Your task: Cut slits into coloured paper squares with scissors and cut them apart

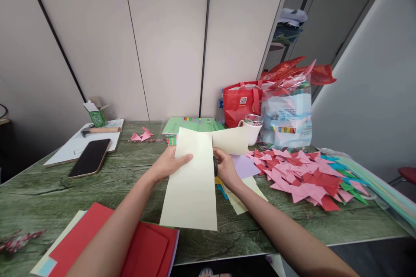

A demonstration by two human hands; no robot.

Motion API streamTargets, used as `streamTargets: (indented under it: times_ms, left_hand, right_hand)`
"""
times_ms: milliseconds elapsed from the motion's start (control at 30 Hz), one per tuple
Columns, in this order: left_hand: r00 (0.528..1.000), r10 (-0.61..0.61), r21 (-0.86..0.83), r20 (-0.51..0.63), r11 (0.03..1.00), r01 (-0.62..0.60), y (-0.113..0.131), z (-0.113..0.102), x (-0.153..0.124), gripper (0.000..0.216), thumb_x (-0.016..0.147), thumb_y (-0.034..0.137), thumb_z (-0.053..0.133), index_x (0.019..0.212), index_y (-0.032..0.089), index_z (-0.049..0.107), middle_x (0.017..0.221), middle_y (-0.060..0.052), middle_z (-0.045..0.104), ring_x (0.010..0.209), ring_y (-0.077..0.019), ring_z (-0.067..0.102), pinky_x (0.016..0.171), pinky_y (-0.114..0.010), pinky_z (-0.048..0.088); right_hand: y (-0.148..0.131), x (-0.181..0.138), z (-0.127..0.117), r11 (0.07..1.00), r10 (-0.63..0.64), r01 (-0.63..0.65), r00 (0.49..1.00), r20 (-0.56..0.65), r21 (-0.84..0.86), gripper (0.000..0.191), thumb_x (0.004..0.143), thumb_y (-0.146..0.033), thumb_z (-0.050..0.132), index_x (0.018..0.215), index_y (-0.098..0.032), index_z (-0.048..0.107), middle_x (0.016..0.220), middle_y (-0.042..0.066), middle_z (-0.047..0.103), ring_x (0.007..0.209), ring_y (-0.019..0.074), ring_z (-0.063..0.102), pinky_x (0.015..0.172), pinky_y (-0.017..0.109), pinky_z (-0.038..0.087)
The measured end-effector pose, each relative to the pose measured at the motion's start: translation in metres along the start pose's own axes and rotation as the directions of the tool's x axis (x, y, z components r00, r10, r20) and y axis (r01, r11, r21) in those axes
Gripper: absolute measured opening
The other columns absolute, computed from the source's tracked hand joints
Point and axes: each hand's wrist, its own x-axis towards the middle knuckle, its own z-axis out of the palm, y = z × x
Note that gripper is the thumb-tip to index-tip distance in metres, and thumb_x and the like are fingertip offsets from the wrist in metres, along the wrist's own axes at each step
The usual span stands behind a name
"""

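My left hand (169, 163) pinches the left edge of a pale yellow paper sheet (193, 186) held above the green table (48, 190). My right hand (225, 168) is closed on black-handled scissors (215, 165) at the sheet's right edge. A cut runs down the sheet from its top, and the right-hand part (230, 140) leans off to the right. More pale yellow and lilac sheets (243, 166) lie under my right hand.
A pile of pink and red folded paper triangles (302, 177) lies to the right. Red sheets (107, 242) sit at the near edge. A phone (90, 158), white board, hammer, small box, white cup (251, 130), red bag and plastic bag stand behind.
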Motion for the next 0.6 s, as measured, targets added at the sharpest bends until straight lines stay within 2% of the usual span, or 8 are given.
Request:
streamTargets:
  times_ms: [600]
  left_hand:
    - [1.000, -0.008, -0.009, -0.019, 1.000, 0.008, 0.0019, -0.0008, -0.0011, 0.040, 0.066, 0.039, 0.060, 0.096, 0.013, 0.056, 0.087, -0.008, 0.066, 0.064, -0.0177, 0.062, 0.054, -0.027, 0.049]
  right_hand:
    - [0.0023, -0.0001, 0.0002, 0.998, 0.059, -0.058, 0.998, -0.021, 0.030, 0.026, 0.057, -0.024, 0.063, 0.082, -0.016, 0.058, 0.064, 0.000, 0.064, 0.057, 0.0161, 0.059, 0.054, 0.027, 0.047]
